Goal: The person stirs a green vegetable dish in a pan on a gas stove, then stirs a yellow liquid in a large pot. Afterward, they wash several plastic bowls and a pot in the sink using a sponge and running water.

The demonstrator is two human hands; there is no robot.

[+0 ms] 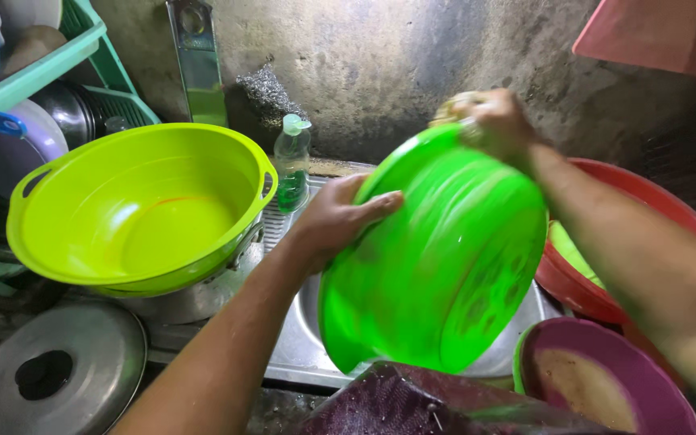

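Rough grey wall behind the steel sink (300,354): left hand (336,217) clasps the bright green plastic basin (437,266) tilted over it; right hand (493,121) presses a sponge at its rim, scrubbing apparently unfinished.

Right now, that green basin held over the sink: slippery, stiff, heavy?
The green basin looks glossy and possibly wet, so probably slippery. It keeps its shape tilted between the left hand and right hand, so likely stiff. Thin plastic, seemingly empty: probably light.

Single head view, looking steeply down, close over sink (300,354).
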